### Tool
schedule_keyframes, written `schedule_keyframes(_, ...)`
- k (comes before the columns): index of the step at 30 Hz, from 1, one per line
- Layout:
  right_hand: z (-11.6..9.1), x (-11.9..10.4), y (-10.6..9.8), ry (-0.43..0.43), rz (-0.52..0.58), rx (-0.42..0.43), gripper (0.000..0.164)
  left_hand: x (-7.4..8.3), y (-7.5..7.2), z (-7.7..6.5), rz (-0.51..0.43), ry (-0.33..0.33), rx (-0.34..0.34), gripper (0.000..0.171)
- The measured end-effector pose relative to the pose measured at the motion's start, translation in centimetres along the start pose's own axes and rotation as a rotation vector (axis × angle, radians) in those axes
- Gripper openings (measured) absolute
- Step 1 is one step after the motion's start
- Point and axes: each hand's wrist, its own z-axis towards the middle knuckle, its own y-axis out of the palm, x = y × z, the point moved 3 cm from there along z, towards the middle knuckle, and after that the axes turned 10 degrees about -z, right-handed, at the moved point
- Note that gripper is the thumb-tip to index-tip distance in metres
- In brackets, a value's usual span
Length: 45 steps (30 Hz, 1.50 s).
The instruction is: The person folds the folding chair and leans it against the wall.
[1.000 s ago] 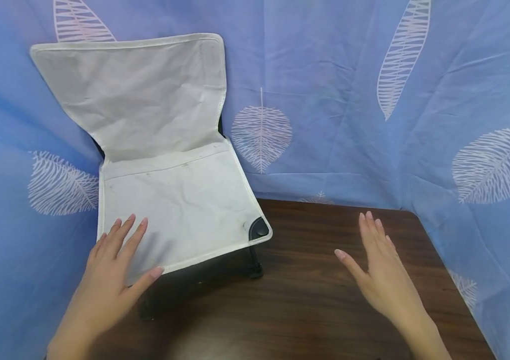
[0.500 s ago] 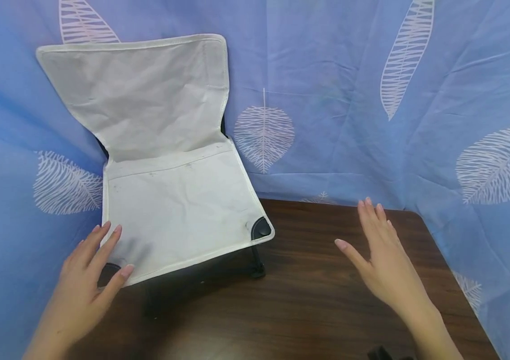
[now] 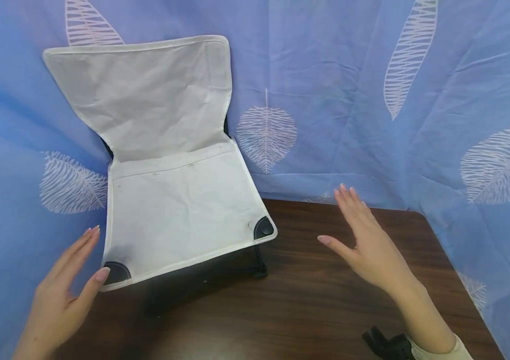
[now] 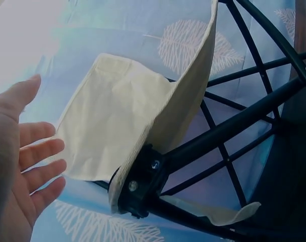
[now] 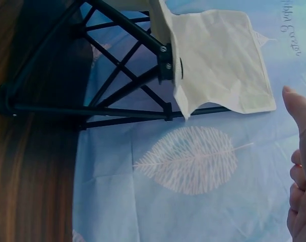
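Note:
A small folding chair [image 3: 178,200] with an off-white fabric seat and backrest stands unfolded at the left of the head view. Dark patches cover its front seat corners. Crossed black tubes form its frame [image 4: 233,118], visible from the side in both wrist views. Beside the chair's front left corner is my left hand [image 3: 58,295], fingers extended and thumb apart, holding nothing. In the head view its thumb tip overlaps the corner patch; contact cannot be told. My right hand [image 3: 367,245] hovers with straight fingers to the right of the chair, apart from it and holding nothing.
Under the chair is a dark wood-grain table [image 3: 309,300] with a rounded far right corner. Blue cloth [image 3: 327,100] printed with white leaves hangs behind and on both sides. A black strap-like piece [image 3: 387,345] sits by my right wrist.
My left hand has moved left and down, from in front of the seat to beside its front left corner. The right hand has shifted slightly left and up. The chair stays put.

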Motion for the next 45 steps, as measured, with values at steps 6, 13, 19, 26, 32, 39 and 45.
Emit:
schedule_keyframes(6, 0.7, -0.2, -0.5, -0.029, -0.005, 0.015, 0.092, 0.1, -0.2, -0.4, -0.014, 0.009, 0.047, 0.056)
schedule_keyframes(13, 2.3, -0.8, 0.3, -0.171, -0.008, 0.070, 0.091, 1.6, 0.8, -0.2, -0.162, 0.201, 0.151, 0.057)
schedule_keyframes(19, 3.3, -2.0, 1.5, -0.262, 0.044, 0.002, 0.085, 1.7, 1.3, -0.6, -0.248, 0.230, 0.121, 0.050)
schedule_keyframes(26, 3.5, -3.6, 4.5, -0.373, 0.127, -0.024, 0.076, -0.4, 1.5, -2.3, -0.204, 0.175, 0.102, 0.048)
schedule_keyframes(32, 3.7, -5.0, 7.4, -0.485, 0.181, -0.031, 0.065, -2.0, 2.4, -3.4, -0.206, 0.228, 0.134, 0.049)
schedule_keyframes(39, 4.4, -6.0, 8.5, -0.528, 0.201, -0.032, 0.066, -2.5, 2.9, -3.6, -0.185, 0.247, 0.136, 0.052)
schedule_keyframes(45, 4.9, -6.1, 8.8, -0.577, 0.209, 0.013, 0.062, -3.0, 3.2, -3.9, -0.193, 0.235, 0.119, 0.055)
